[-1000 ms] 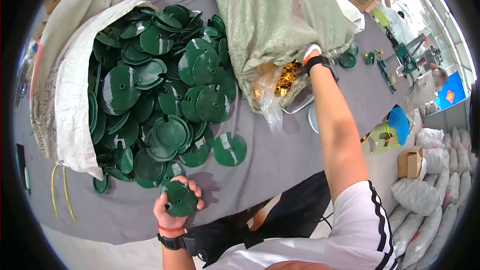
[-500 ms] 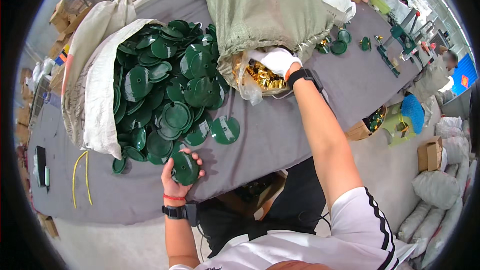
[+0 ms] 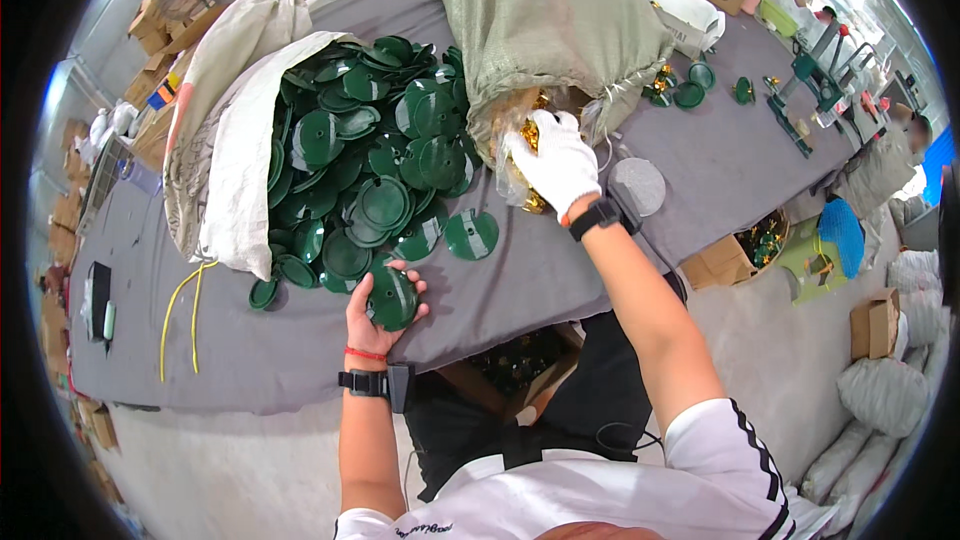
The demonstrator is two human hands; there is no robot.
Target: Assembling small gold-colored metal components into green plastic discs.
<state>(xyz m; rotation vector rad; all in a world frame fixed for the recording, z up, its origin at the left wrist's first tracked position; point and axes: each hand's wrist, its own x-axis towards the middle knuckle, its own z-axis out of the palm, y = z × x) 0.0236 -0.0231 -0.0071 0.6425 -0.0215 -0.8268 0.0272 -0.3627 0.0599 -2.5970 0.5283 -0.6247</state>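
My left hand (image 3: 388,308), bare, is closed round a dark green disc (image 3: 394,296) with a small centre hole, held over the table's near edge. My right hand (image 3: 556,162), in a white glove, is at the mouth of a tilted green-grey woven sack (image 3: 560,25). Its fingers curl among shiny gold pieces (image 3: 531,132) inside a clear plastic liner (image 3: 508,175); what lies between the fingertips is hidden. A heap of similar green discs (image 3: 380,202) spills from a white woven sack (image 3: 240,175) on the left.
A grey round disc (image 3: 637,187) lies right of my right wrist. Green-and-gold assemblies (image 3: 690,93) and a green hand press (image 3: 815,80) stand farther right on the grey-covered table (image 3: 700,170). Yellow straps (image 3: 180,315) hang at the left. An open carton (image 3: 722,264) stands below the right edge.
My right hand has drawn back partly from the sack's mouth, so more of the glove shows and the grey disc is uncovered. My left hand still holds the green disc. The view has shifted slightly.
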